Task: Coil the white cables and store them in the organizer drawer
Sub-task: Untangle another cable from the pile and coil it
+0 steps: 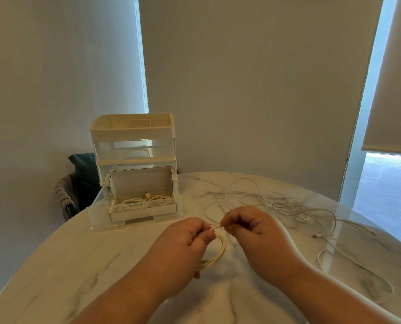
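While left hand grips coil, right hand pinches strand.

This looks like a room in a home, likely a dining corner: the left hand and right hand grip a white cable over a round marble-topped table. Beyond the grip to its left stands a woven chair with a dark cushion. Roller blinds cover tall windows behind.
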Demonstrator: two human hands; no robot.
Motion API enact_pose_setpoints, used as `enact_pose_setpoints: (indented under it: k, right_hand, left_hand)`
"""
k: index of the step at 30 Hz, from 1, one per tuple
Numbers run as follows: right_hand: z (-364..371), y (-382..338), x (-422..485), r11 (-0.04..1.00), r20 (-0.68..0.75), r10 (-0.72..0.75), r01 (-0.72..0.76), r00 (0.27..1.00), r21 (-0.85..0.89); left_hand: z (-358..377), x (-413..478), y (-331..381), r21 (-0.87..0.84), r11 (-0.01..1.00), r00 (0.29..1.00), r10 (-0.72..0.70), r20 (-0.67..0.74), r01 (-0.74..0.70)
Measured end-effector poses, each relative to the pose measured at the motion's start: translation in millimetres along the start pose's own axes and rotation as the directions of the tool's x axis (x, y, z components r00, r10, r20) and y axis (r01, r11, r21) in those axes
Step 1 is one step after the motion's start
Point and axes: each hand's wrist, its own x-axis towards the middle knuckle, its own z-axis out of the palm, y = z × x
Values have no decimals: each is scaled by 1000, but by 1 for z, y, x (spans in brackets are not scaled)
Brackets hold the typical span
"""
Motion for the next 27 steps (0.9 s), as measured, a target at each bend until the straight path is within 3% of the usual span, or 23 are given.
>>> enact_pose_setpoints:
  k: [9,12,16,19,23,27]
  right_hand:
    - [1,0,1,981,130,-5,31,991,-193]
    - [-2,-1,1,989,118,15,3,993,-145]
    - [-4,-2,-2,997,-11,-6,5,1000,-73]
    - [-3,-6,-4,1000,-56,9,-8,998,16]
    - [0,-14,-10,989,10,50,-51,999,141]
    - [4,-17,-11,973,79,108,-121,991,194]
  left_hand:
    - [-2,-1,-1,-118,993,999,-16,-47,10]
    - [-2,0,-3,-142,989,999,-41,-27,36]
    - [0,2,-6,-128,985,990,-100,104,113]
    - [1,2,-7,-55,992,990,-113,81,118]
    - [-1,1,-7,-12,994,995,-104,-8,104]
    - [-2,1,-5,-75,991,992,-118,-39,115]
